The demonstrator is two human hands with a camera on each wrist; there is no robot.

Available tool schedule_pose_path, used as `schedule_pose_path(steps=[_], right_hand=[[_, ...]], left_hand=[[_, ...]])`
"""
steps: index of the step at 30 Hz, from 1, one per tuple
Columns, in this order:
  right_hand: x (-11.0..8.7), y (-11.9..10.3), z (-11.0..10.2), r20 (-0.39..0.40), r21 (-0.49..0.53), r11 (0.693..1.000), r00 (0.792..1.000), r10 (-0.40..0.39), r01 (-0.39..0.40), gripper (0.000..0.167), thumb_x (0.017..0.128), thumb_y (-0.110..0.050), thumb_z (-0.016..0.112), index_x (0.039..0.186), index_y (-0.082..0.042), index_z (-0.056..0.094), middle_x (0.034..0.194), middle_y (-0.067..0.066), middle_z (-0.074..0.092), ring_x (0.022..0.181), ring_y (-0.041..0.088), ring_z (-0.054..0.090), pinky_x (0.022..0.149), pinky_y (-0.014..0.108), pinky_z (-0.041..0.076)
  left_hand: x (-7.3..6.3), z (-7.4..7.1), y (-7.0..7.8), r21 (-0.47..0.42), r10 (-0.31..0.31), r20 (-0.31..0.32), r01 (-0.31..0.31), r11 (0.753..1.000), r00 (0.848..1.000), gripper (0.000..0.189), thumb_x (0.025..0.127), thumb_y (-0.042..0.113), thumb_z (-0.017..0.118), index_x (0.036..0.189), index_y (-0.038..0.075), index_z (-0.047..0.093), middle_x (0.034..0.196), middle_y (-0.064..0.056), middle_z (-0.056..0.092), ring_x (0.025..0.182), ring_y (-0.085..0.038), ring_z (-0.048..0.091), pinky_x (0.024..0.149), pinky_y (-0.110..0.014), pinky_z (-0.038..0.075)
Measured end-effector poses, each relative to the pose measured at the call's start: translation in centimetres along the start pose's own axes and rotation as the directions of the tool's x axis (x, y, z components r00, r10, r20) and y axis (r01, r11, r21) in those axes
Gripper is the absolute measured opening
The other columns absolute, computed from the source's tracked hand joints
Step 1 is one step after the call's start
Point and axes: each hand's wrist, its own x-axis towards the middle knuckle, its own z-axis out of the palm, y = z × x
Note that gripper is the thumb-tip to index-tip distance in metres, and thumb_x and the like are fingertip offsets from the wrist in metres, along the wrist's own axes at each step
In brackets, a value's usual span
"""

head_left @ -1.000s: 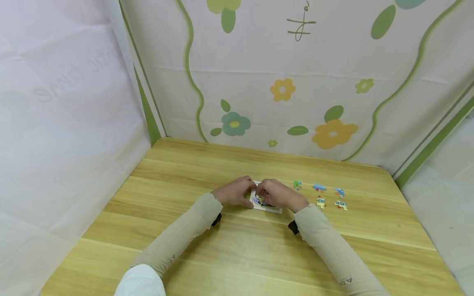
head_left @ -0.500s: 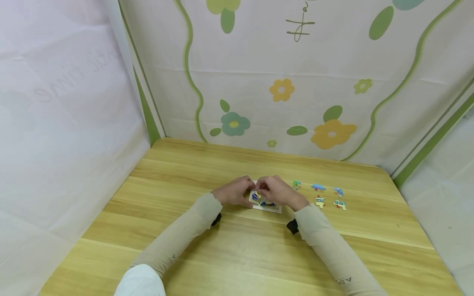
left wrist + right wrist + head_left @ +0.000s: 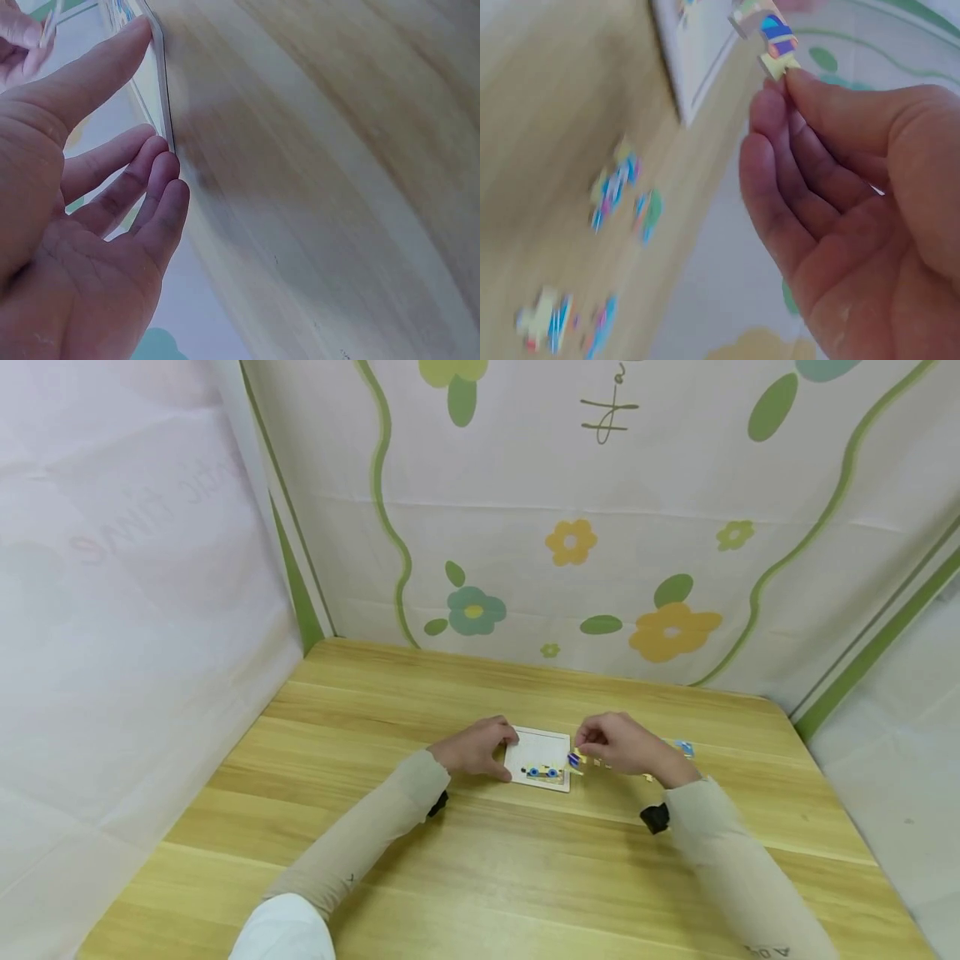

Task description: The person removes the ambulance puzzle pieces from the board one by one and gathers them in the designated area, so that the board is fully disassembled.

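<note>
In the head view my left hand [image 3: 474,749] rests at the left side of a pale puzzle board [image 3: 538,746]. Thumb and fingers are spread and touch its edge; in the left wrist view the fingers look relaxed. A strip of joined pieces with blue wheels [image 3: 543,772] lies along the board's near side, and the rest shows bare. Just right of the board, my right hand [image 3: 622,745] pinches a puzzle piece [image 3: 778,36] between thumb and fingertips. The piece is yellow with blue and purple, raised off the table.
Loose puzzle pieces lie on the wooden table [image 3: 450,860] to the right, partly hidden by my right arm in the head view. The right wrist view shows a blue one [image 3: 615,184] and a green one [image 3: 651,214]. A flowered curtain [image 3: 510,560] stands behind.
My right hand has moved right, off the board, carrying the yellow, blue and purple piece away from its upper left. The left hand has stayed at the board's edge.
</note>
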Motion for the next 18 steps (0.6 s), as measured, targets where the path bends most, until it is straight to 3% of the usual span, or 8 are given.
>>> schedule_pose_path(steps=[8,18], right_hand=[[-3.1,2.5,-1.5,0.111,0.028,0.998,0.993,0.047,-0.05,0.009,0.102,-0.004,0.066,0.096,-0.006,0.072,0.091,0.003,0.07,0.08,0.014,0.058,0.071,0.026,0.052],[-3.4,4.7,1.2,0.069,0.045,0.999,0.997,0.017,-0.021,0.009,0.101,-0.004,0.068,0.094,-0.008,0.072,0.091,0.002,0.07,0.079,0.011,0.055,0.071,0.023,0.049]], left_hand=[[0.0,0.0,-0.2,0.018,0.005,-0.003,-0.005,1.0,1.0,0.063,0.089,0.026,0.087,0.141,0.001,0.061,0.137,-0.009,0.058,0.121,-0.022,0.055,0.111,-0.036,0.047],[0.1,0.0,-0.1,0.025,0.01,-0.001,-0.01,1.0,1.0,0.063,0.088,0.026,0.087,0.141,0.001,0.061,0.137,-0.009,0.059,0.121,-0.021,0.055,0.112,-0.036,0.047]])
